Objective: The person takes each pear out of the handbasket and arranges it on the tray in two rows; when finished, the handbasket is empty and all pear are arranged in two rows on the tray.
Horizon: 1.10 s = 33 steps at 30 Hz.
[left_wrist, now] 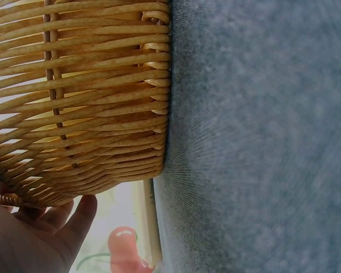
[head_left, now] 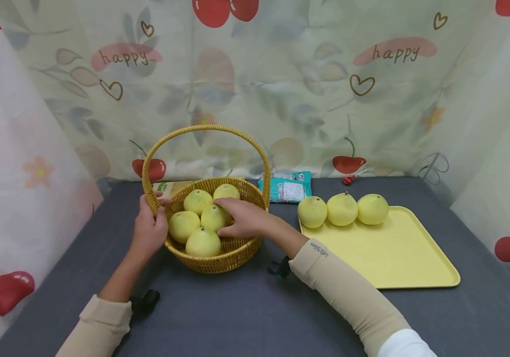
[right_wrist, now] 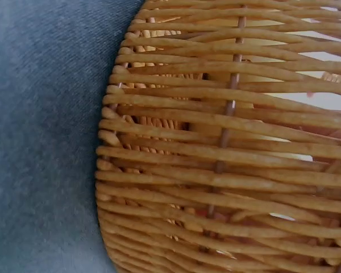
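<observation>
A woven wicker basket with a tall arched handle stands left of centre on the table, holding several pale yellow-green pears. My left hand grips its left side where the handle meets the rim; fingers show beside the weave in the left wrist view. Inside the basket, my right hand holds a pear, thumb and fingers on either side of it. Other pears surround that one. In the right wrist view the basket wall hides nearly all of the hand.
On the right lies a yellow tray, with three pears in a row along its back left edge. A teal packet and a red-wrapped lollipop lie at the back. Behind the basket is a partly hidden tan packet.
</observation>
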Motion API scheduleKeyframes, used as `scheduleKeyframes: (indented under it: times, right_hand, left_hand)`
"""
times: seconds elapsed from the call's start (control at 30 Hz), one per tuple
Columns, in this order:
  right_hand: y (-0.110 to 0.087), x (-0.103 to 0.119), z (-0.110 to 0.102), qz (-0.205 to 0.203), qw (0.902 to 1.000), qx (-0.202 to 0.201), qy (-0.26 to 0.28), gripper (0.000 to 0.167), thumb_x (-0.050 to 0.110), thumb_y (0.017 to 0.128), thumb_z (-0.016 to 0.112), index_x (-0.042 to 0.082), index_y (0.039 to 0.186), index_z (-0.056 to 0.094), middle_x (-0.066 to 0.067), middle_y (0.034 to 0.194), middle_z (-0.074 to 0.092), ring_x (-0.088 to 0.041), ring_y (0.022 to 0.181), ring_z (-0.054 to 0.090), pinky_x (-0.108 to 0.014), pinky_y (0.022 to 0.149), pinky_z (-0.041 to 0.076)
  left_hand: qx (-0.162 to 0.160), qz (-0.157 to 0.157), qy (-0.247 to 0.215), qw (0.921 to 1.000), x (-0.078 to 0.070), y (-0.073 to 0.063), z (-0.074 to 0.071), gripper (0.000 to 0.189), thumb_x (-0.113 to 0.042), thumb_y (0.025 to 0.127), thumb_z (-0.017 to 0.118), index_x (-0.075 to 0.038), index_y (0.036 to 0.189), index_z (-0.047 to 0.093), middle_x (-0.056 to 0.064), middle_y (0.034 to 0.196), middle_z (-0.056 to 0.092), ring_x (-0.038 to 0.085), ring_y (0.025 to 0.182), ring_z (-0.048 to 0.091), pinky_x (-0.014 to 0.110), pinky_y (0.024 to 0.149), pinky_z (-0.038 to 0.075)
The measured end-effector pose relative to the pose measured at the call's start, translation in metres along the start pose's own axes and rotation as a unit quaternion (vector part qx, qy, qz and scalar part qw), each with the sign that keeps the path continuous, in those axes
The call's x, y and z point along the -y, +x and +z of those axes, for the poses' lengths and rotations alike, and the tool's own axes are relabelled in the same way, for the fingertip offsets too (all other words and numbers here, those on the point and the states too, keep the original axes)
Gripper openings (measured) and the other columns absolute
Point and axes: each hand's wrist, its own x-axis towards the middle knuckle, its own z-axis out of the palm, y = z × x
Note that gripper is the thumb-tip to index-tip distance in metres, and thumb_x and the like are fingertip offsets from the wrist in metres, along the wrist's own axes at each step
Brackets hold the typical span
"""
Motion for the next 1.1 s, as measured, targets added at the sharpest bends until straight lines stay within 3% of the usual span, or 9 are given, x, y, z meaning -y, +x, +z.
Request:
scheduleKeyframes:
  times: [0.6, 0.9, 1.1]
  right_hand:
    - [0.001, 0.003, 0.006, -0.021, 0.997, -0.023, -0.07, 0.07, 0.036, 0.098, 0.065, 0.01, 0.156, 0.034, -0.008, 0.153, 0.043, -0.021, 0.133, 0.048, -0.036, 0.103, 0.041]
    - [-0.001, 0.004, 0.011, -0.043, 0.9916, -0.078, -0.093, 0.064, 0.036, 0.095, 0.07, 0.011, 0.148, 0.046, -0.008, 0.14, 0.055, -0.021, 0.115, 0.059, -0.036, 0.093, 0.047]
    - [-0.001, 0.004, 0.011, -0.021, 0.9934, -0.075, -0.084, 0.066, 0.036, 0.092, 0.073, 0.015, 0.148, 0.047, -0.007, 0.14, 0.053, -0.019, 0.112, 0.059, -0.036, 0.09, 0.047]
  left_hand:
    - [-0.001, 0.0, 0.002, 1.0, -0.002, -0.001, 0.0, 0.033, 0.0, 0.103, 0.037, 0.002, 0.136, 0.036, 0.025, 0.124, 0.061, 0.042, 0.115, 0.055, 0.051, 0.091, 0.039]
    - [-0.001, 0.0, 0.006, 1.0, 0.0, -0.001, -0.001, 0.034, -0.002, 0.104, 0.036, 0.002, 0.137, 0.036, 0.024, 0.123, 0.062, 0.041, 0.113, 0.056, 0.046, 0.088, 0.039]
    - [0.001, 0.001, 0.007, 1.0, 0.003, 0.0, 0.001, 0.033, -0.004, 0.104, 0.036, 0.002, 0.137, 0.036, 0.023, 0.124, 0.062, 0.04, 0.11, 0.057, 0.043, 0.087, 0.038]
